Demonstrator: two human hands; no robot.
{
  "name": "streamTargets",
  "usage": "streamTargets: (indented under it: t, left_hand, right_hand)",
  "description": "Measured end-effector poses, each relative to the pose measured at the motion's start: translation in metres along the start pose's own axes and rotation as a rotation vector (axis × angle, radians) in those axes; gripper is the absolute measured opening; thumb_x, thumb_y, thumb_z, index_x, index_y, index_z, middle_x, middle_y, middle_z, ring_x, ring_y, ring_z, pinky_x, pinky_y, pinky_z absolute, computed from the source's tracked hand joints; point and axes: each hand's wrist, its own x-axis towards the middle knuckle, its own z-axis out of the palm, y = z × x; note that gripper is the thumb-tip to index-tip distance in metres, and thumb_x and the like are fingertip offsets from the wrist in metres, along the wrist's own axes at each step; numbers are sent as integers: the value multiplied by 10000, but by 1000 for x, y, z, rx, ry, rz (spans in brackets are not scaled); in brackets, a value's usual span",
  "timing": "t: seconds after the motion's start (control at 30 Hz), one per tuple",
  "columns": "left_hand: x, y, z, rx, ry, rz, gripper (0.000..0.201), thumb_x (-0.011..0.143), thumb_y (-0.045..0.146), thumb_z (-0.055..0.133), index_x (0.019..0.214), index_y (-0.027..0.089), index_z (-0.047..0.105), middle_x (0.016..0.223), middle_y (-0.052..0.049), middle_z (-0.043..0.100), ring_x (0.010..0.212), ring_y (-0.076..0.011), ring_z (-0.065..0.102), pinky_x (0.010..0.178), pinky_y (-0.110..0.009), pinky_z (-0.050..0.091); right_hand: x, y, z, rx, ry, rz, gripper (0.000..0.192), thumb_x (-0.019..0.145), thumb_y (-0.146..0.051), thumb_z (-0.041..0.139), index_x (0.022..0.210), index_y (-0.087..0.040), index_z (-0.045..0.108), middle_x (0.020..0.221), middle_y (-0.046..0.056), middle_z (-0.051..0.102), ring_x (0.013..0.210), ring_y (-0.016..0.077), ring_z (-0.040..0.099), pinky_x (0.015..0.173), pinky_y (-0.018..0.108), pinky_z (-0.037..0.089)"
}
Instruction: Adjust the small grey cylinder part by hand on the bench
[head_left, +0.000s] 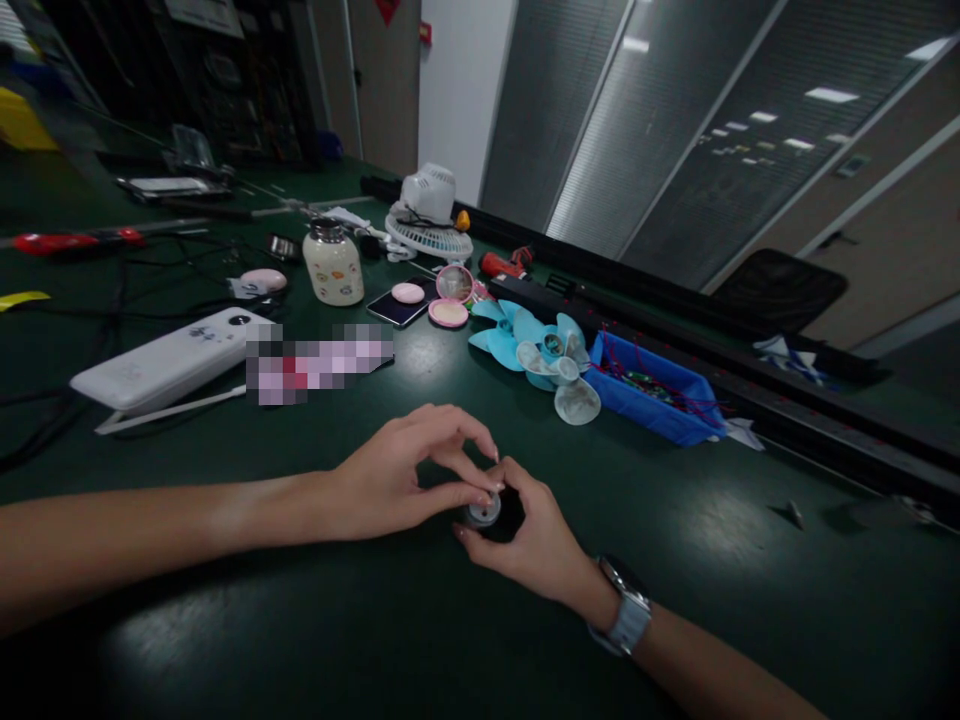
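Both hands meet low on the dark green bench point(300, 640): the left hand point(397, 475) pinches a small round grey part point(482, 513) from above, while the right hand point(529, 535) cups it from below. Beyond lie blue fan blades point(517, 338) beside a blue tray point(660, 410).

Both hands meet at table centre, left hand point(390, 480) and right hand point(536, 540) touching over a small round grey-and-black part point(484, 512) on the dark green table point(300, 640). At 1 o'clock from them lie pale blue plastic fan blades point(536, 345), with a blue plastic tray of wired parts point(652, 395) just right of those. At 10 o'clock lies a white rectangular power bank point(169, 365); at 11 o'clock stands a cream bottle with metal cap point(332, 262), and a white desk fan point(429, 215) lies behind at 12.
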Motion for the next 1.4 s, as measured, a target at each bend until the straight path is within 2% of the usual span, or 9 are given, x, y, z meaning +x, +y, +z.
streamTargets:
  t: [0.17,0.3,0.43,0.53,0.67,0.8,0.9,1.07,1.4]
  left_hand:
    - [7,-12,-4,-131,231,-168,316,833,306,720,1001,210,470,909,-40,771,961,-247,731,817,-343,550]
    - [12,-44,1,-99,53,-273,268,808,277,728,847,191,477,863,-59,779,900,-255,747,733,-328,564]
    - [11,-64,7,-128,41,-314,269,812,245,716,822,190,453,856,-63,780,883,-247,751,746,-340,565]
    - [12,-57,6,-156,98,-285,266,816,265,721,831,188,466,836,-53,765,899,-250,747,752,-338,567]
    - [11,-27,3,-233,225,-201,313,828,282,717,764,200,422,788,-19,695,961,-253,728,768,-319,565]
    - [2,-2,4,-181,100,-112,367,839,247,691,674,193,369,765,3,567,847,-202,723,618,-232,512]
    - [-3,1,7,-10,22,-76,334,826,212,687,660,182,398,753,3,544,738,-157,648,560,-223,430]
    - [-4,-5,10,37,-3,-45,291,841,244,670,682,178,437,756,0,548,689,-132,558,566,-221,401]
    - [5,-1,-2,-122,-237,-71,93,849,79,582,870,167,563,880,-19,647,858,-171,668,727,-262,505]
  right_hand:
    - [-1,-3,-2,21,-34,26,291,713,-239,748,942,-224,568,955,19,648,878,199,613,790,346,479]
    - [-2,-3,-3,19,-35,43,302,708,-254,760,945,-222,575,948,21,650,878,201,614,795,352,482]
    - [-2,-2,-3,9,-33,50,309,706,-263,762,949,-223,576,948,23,649,877,203,614,792,352,481]
    - [-1,-2,-3,8,-33,53,305,704,-256,761,943,-220,575,951,26,651,881,206,616,789,352,481]
    - [0,-3,-3,13,-34,44,301,701,-242,758,934,-221,568,955,25,652,880,205,616,789,348,479]
    - [0,-2,-2,-20,-14,27,292,687,-248,758,872,-219,534,869,5,618,820,192,594,732,321,465]
    - [0,-3,-2,-25,-13,19,278,687,-235,748,842,-222,517,849,-3,605,800,183,583,703,304,452]
    - [0,-6,-4,-28,-28,28,267,695,-232,739,855,-220,526,849,1,612,798,184,584,705,309,451]
    - [-2,2,1,-56,-3,-22,289,697,-245,739,842,-228,490,859,-11,603,804,178,576,712,305,440]
